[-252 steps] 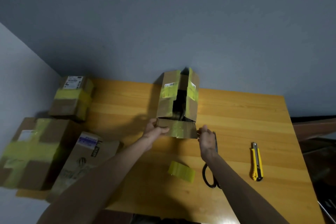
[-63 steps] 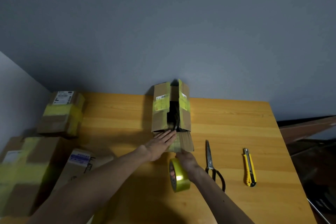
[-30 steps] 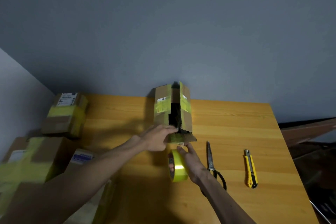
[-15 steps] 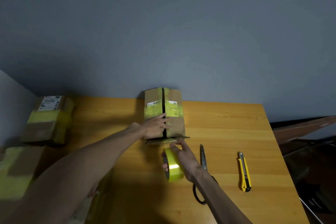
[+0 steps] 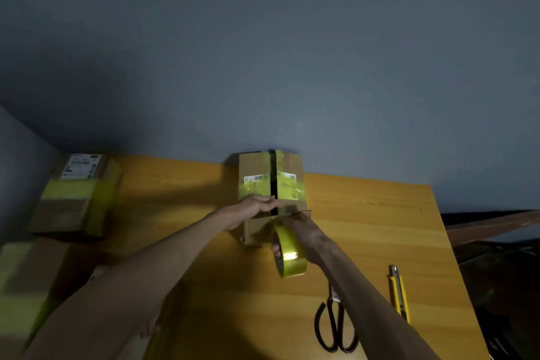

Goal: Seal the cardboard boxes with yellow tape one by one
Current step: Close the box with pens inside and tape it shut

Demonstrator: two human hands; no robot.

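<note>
At the far edge of the honey-coloured wooden table (image 5: 365, 213), close against the grey-blue wall (image 5: 263, 52), stands the brown cardboard box (image 5: 255, 166) being worked on. Its two top flaps are folded down and nearly meet; a narrow dark gap runs between them. A band of old yellow tape and two white printed labels cross the flaps.

The left hand (image 5: 257, 206) lies flat on the near end of the flaps, fingers straight and pressing down, gripping nothing. The right hand (image 5: 301, 226) grasps the roll of glossy yellow tape (image 5: 290, 256): the thumb hooks round the roll's left side, while the fingers reach forward to the box's near top edge. The roll hangs on edge just in front of the box's front face, above the table. Whether a strip of tape already touches the cardboard cannot be told.

A pair of black-handled scissors (image 5: 336, 327) lies on the table near the right forearm, which covers part of the blades. A yellow utility knife (image 5: 399, 292) lies to the right of the scissors, apart from them.

Left of the work, a taped cardboard box with a white label (image 5: 79, 193) sits by the wall. A second, blurred taped box (image 5: 20, 286) sits nearer, at the left margin.
</note>
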